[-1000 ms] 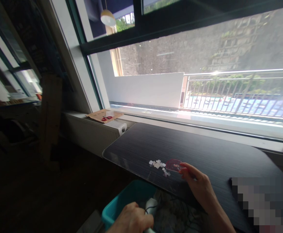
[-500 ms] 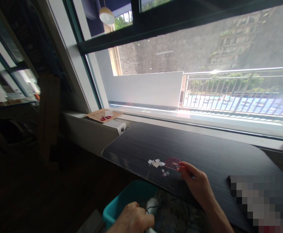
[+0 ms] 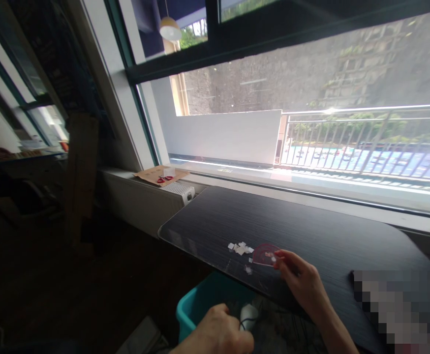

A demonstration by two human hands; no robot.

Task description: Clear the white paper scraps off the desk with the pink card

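My right hand (image 3: 301, 278) pinches a pink see-through protractor (image 3: 265, 254) just over the dark table top. Against the protractor's left side lies a small heap of white paper scraps (image 3: 240, 248). A few tiny scraps (image 3: 248, 270) sit nearer the table's front edge. Below that edge is a teal bin (image 3: 196, 300), and my left hand (image 3: 220, 329) is closed over its near rim; the fingertips are hidden. Inside the bin, beside my left hand, shows a white object with a black cord (image 3: 249, 315), among dim contents.
The dark table (image 3: 292, 216) stands against the window sill. Red-handled scissors (image 3: 165, 179) rest on brown paper (image 3: 146, 175) above a white radiator (image 3: 156, 196). A blurred-out flat object (image 3: 395, 300) lies at the table's right. Cardboard (image 3: 82, 172) leans at left.
The teal bin and my left hand have shifted right along the table's front edge. My right hand has drawn the protractor slightly toward me, beside the small scraps.
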